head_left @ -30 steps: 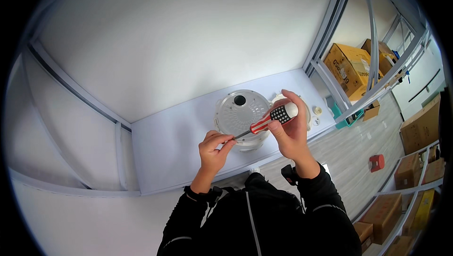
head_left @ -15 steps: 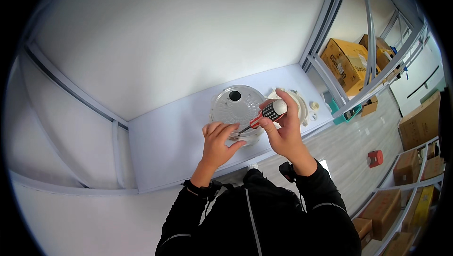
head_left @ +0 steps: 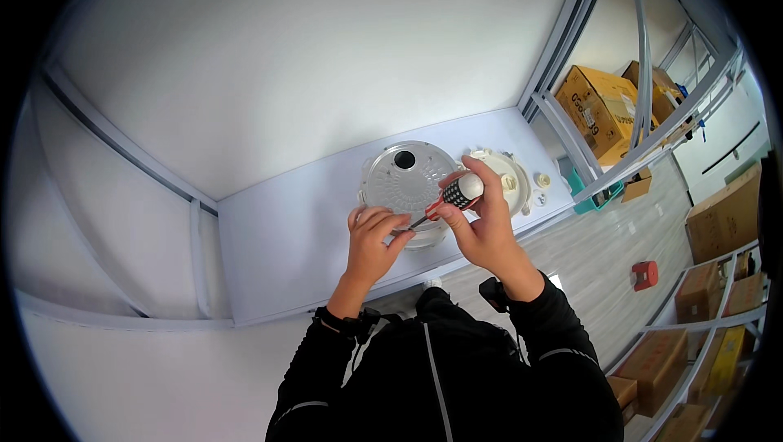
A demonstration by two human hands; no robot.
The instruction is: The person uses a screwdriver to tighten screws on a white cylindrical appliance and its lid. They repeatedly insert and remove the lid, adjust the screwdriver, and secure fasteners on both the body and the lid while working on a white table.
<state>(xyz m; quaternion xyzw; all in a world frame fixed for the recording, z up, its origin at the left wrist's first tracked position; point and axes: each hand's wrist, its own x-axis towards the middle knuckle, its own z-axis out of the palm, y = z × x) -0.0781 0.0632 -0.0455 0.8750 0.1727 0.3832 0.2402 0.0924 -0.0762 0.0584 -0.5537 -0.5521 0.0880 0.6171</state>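
My right hand (head_left: 488,226) is wrapped round the thick handle of a screwdriver (head_left: 460,193); the handle is red, black and white with a pale end. Its thin shaft slants down to the left. At the tip, the thumb and forefinger of my left hand (head_left: 375,238) are pinched together; whether they hold the tip or something small there I cannot make out. Both hands are over the near edge of a round silver lid-like part (head_left: 391,185) with a dark round opening. A round off-white plastic part (head_left: 515,189) lies just right of it, partly behind my right hand.
Small pale parts (head_left: 541,181) lie near the right end of the white table (head_left: 285,230). A wall and metal frame posts bound it. Off to the right are a teal crate (head_left: 584,201), cardboard boxes (head_left: 605,116), a red stool (head_left: 645,275) and loaded shelves.
My left thumb and forefinger have come together at the screwdriver's tip; they were apart before. The screwdriver and my right hand have shifted slightly left.
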